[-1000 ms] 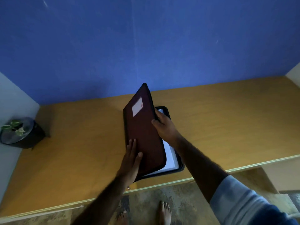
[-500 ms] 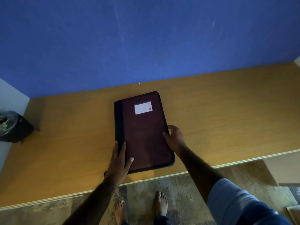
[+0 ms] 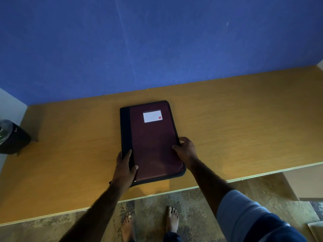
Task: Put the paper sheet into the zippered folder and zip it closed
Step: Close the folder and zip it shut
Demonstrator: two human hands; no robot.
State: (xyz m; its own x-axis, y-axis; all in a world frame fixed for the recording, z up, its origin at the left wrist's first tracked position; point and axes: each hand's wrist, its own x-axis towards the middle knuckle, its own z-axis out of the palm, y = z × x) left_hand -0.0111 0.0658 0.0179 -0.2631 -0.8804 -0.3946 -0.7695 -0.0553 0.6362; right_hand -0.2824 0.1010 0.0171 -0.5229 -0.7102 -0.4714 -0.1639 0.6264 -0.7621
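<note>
Both forearms reach in from the bottom of the frame over the near edge of the table [image 3: 244, 123]. Left hand [image 3: 125, 167] lies palm down on the zippered folder [image 3: 153, 142] at its near-left corner, on the dark spine strip [image 3: 125, 130]; fingers [image 3: 128, 155] straight and close together, pointing away from the body, thumb spread right onto the maroon cover. It presses flat, nothing gripped. Right hand [image 3: 186, 150] sits on the folder's right edge about midway along, wrist angled out to the right; fingers curled over the edge, thumb tip on the cover, so it pinches the folder rim. Right arm wears a light blue sleeve [image 3: 244, 212] pushed up to the elbow.

Folder lies flat on the table, cover shut, long side running away from the person, slightly skewed. White label [image 3: 152, 116] with a small red mark near the far end of the cover. Paper sheet not visible; cannot tell from here if it is inside. Zipper state along the edge cannot be made out; a small dark tab pokes out beside the left wrist.

Far left on the table: a dark round pot [image 3: 13, 138], contents blurred and cut by the frame. Blue wall [image 3: 157, 41] behind. Bare feet [image 3: 172, 219] on a patterned floor below the table edge.
</note>
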